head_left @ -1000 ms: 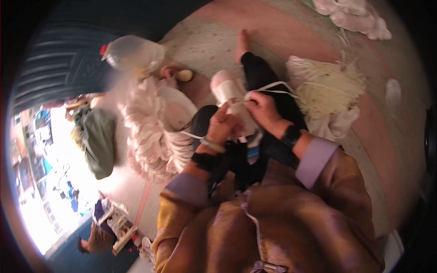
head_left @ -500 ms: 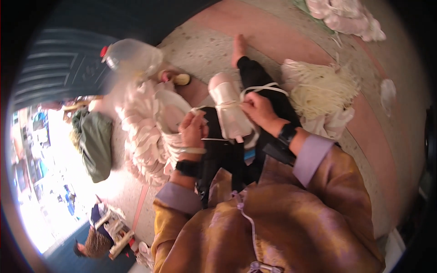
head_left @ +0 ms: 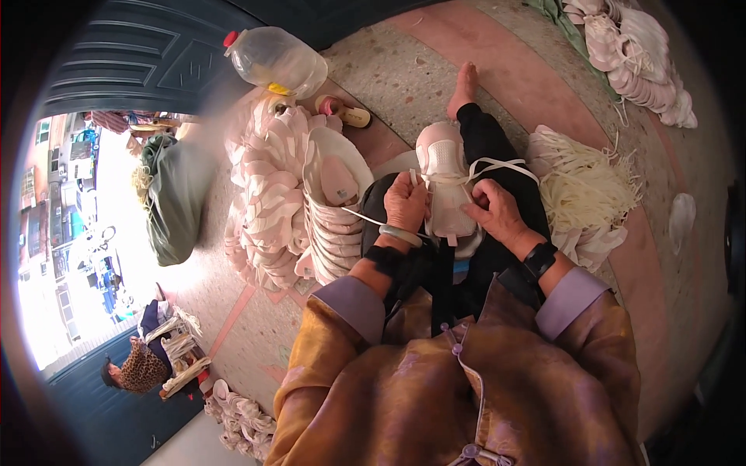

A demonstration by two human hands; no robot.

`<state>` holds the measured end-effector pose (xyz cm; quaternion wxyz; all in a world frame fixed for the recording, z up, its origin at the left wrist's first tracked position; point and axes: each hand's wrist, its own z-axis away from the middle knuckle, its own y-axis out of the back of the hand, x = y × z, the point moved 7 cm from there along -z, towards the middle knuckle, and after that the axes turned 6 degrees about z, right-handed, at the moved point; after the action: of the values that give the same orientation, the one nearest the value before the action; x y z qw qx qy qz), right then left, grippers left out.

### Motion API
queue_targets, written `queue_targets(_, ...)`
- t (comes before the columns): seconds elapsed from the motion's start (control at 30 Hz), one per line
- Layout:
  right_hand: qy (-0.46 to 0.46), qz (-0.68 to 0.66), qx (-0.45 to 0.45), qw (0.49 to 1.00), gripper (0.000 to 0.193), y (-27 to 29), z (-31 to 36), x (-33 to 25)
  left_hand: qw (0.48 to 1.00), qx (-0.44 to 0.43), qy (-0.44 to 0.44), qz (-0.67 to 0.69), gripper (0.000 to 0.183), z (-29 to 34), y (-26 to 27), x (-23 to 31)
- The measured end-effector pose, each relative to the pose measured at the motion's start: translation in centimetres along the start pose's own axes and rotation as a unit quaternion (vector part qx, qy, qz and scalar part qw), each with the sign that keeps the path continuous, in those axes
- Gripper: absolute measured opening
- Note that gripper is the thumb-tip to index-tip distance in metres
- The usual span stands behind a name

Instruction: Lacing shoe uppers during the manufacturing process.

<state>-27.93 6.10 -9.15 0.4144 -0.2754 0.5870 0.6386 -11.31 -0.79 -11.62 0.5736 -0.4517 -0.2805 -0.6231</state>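
Observation:
A pale pink shoe upper (head_left: pixel 452 216) lies between my thighs, its rounded toe pointing away from me. At its left edge, my left hand (head_left: pixel 406 202) is closed, pinching a white shoelace (head_left: pixel 413 179) between thumb and finger. My right hand (head_left: pixel 497 210) rests against the upper's right edge with fingers curled and pressed together. What sits between those fingertips is hidden. White lace crosses the upper and loops over my right thigh. Another white strand runs from the left under my left wrist.
Nested shoe uppers (head_left: pixel 334 237) stand at my left beside a larger heap (head_left: pixel 268 171). A bundle of white laces (head_left: pixel 583 175) lies right of my leg. Farther off are a clear plastic jug (head_left: pixel 280 62), a sandal (head_left: pixel 355 116), a green sack (head_left: pixel 167 210) and a seated person (head_left: pixel 144 369).
My left hand has come in from the left to the upper's edge. My right hand has moved slightly down along the upper's right side. The whole view has shifted.

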Motion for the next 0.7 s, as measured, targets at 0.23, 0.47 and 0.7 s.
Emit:
queue_targets(0.23,-0.005,-0.011,0.001,1.000,0.026,-0.1,-0.1,0.0,0.998,0.060,-0.020,0.017,0.004,-0.1,0.6,0.3)
queue_targets(0.47,-0.001,-0.008,-0.001,1.000,0.026,0.0,-0.1,0.1,0.996,0.067,-0.043,-0.027,0.003,0.2,0.5,0.3)
queue_targets(0.7,-0.020,-0.011,-0.018,1.000,0.025,-0.3,-0.2,0.2,0.998,0.059,0.005,0.020,0.002,0.8,0.8,0.5)
